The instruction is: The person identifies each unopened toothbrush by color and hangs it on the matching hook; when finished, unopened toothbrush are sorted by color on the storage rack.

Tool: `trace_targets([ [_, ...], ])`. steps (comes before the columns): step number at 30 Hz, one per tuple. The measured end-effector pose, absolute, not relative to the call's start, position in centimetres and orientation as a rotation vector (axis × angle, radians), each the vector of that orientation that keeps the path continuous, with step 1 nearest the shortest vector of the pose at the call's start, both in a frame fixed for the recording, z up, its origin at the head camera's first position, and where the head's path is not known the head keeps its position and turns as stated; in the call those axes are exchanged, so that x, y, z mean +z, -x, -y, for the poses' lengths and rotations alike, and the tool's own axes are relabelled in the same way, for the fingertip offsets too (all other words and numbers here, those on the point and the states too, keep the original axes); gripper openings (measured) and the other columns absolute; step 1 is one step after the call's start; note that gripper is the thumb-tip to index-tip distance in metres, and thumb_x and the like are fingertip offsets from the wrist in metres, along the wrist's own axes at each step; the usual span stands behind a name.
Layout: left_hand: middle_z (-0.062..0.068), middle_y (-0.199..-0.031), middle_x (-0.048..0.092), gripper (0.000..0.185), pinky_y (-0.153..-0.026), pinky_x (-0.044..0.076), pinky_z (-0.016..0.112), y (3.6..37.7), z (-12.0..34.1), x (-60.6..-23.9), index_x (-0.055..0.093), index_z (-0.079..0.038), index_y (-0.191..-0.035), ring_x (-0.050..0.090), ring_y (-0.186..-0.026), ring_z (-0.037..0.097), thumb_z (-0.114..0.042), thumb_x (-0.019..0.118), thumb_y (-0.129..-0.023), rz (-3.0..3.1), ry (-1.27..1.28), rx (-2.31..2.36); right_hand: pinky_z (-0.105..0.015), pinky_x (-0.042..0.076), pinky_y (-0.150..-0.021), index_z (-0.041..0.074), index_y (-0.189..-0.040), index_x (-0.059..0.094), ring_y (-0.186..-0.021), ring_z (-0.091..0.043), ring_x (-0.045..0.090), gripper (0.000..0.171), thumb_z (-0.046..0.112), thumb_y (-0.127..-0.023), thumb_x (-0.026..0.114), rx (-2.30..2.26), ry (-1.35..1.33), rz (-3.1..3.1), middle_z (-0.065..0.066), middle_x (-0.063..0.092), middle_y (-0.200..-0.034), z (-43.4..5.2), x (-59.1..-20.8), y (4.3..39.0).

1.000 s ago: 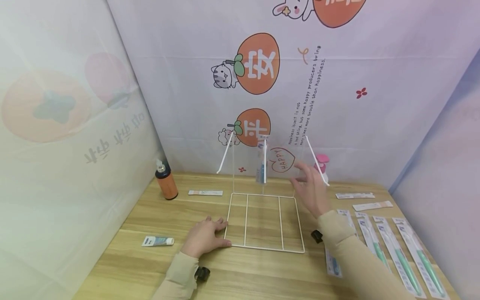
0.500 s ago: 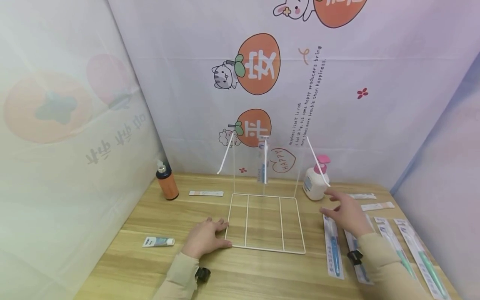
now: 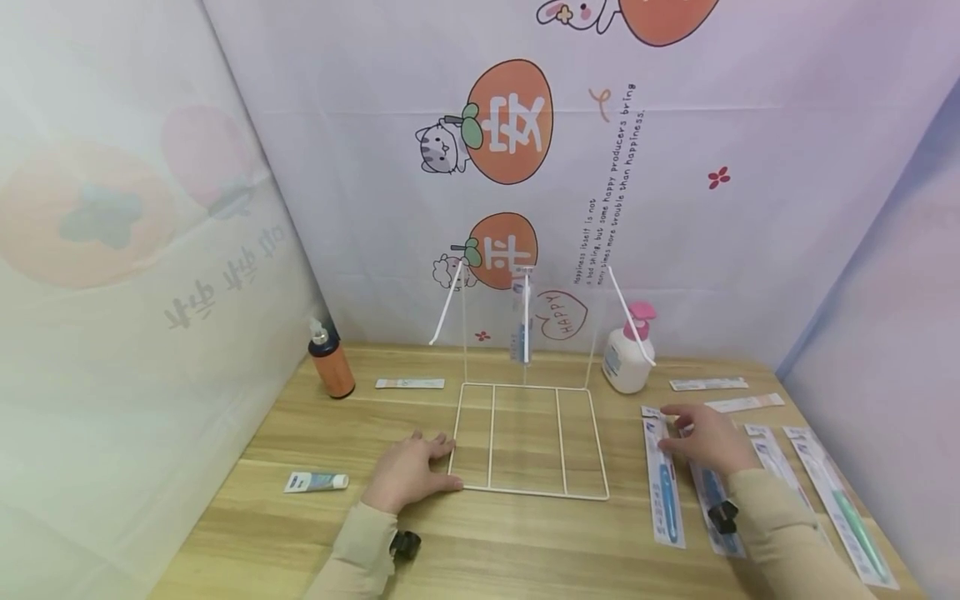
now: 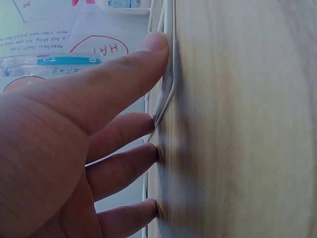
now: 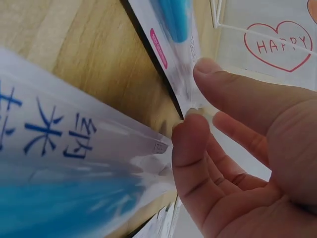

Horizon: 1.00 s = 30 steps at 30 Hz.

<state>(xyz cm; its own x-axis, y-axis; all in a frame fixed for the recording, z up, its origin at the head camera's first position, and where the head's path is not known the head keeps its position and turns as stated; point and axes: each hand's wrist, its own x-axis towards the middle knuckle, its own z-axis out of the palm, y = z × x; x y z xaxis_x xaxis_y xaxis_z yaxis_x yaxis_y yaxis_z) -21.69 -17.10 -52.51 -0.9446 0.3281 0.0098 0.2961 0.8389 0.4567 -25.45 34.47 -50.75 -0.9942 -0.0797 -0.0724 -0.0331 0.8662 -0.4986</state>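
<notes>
A white wire rack (image 3: pixel 528 495) stands mid-table, with one packaged blue toothbrush (image 3: pixel 519 321) hanging on its middle prong. My left hand (image 3: pixel 411 473) rests at the base's front left corner, thumb on the wire and fingers spread along the side (image 4: pixel 64 139). To the right, my right hand (image 3: pixel 712 437) hovers over the upper part of a packaged blue toothbrush (image 3: pixel 666 492), thumb and index finger apart by its edges. In the right wrist view the fingertips come close to this pack (image 5: pixel 171 49). Another blue pack (image 3: pixel 716 508) lies partly under the hand.
Two packs with green toothbrushes (image 3: pixel 840 500) lie further right. Behind them are slim sachets (image 3: pixel 708 384). A white pump bottle (image 3: pixel 628 362) stands at the back right, an orange bottle (image 3: pixel 332 367) at the back left. A small tube (image 3: pixel 315 482) and another sachet (image 3: pixel 409 383) lie left.
My right hand has moved away from the rack, to the right and down, and reached the first toothbrush pack. The white pump bottle is now uncovered. My left hand has stayed put.
</notes>
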Motion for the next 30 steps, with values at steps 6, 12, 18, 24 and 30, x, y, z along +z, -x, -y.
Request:
trace_targets([
  [6,0.007,-0.151,0.064,0.071,-0.114,0.04,0.072,21.7,17.1,-52.6,0.073,-0.017,-0.142,0.045,-0.146,0.057,-0.055,0.089,-0.085,-2.941,-0.493,0.708,-0.062,0.056,-0.088,-0.002,-0.138,0.069,-0.107,-0.044,0.068,0.062,0.028,-0.088,0.09,-0.788,0.112,-2.924,-0.027,0.071,-0.12,-34.5,-51.4,25.7],
  [12,0.008,-0.15,0.064,0.071,-0.114,0.039,0.072,21.7,17.1,-52.6,0.074,-0.016,-0.142,0.044,-0.146,0.058,-0.054,0.089,-0.085,-2.937,-0.489,0.72,-0.057,0.059,-0.083,-0.003,-0.135,0.071,-0.096,-0.036,0.07,0.059,0.032,-0.09,0.088,-0.768,0.18,-2.934,-0.022,0.075,-0.111,-34.2,-51.3,25.8],
  [18,0.007,-0.151,0.064,0.071,-0.114,0.039,0.072,21.7,17.1,-52.7,0.073,-0.017,-0.142,0.044,-0.146,0.057,-0.055,0.089,-0.084,-2.939,-0.486,0.716,-0.044,0.058,-0.072,-0.004,-0.134,0.072,-0.084,-0.024,0.066,0.058,0.03,-0.09,0.087,-0.781,0.165,-2.952,-0.019,0.076,-0.106,-33.9,-52.0,25.9],
  [24,0.007,-0.151,0.064,0.071,-0.114,0.04,0.072,21.8,17.1,-52.8,0.074,-0.018,-0.142,0.045,-0.146,0.056,-0.056,0.089,-0.084,-2.952,-0.487,0.706,-0.044,0.056,-0.07,-0.006,-0.131,0.073,-0.08,-0.023,0.064,0.053,0.025,-0.09,0.087,-0.753,0.167,-2.99,-0.016,0.075,-0.099,-33.4,-52.2,26.1],
  [30,0.007,-0.151,0.064,0.071,-0.114,0.039,0.073,21.9,17.2,-52.8,0.074,-0.018,-0.142,0.045,-0.147,0.056,-0.056,0.089,-0.084,-2.952,-0.483,0.706,-0.06,0.058,-0.085,-0.005,-0.13,0.074,-0.096,-0.037,0.072,0.051,0.025,-0.09,0.087,-0.789,0.146,-3.019,-0.024,0.076,-0.109,-33.1,-52.4,25.9],
])
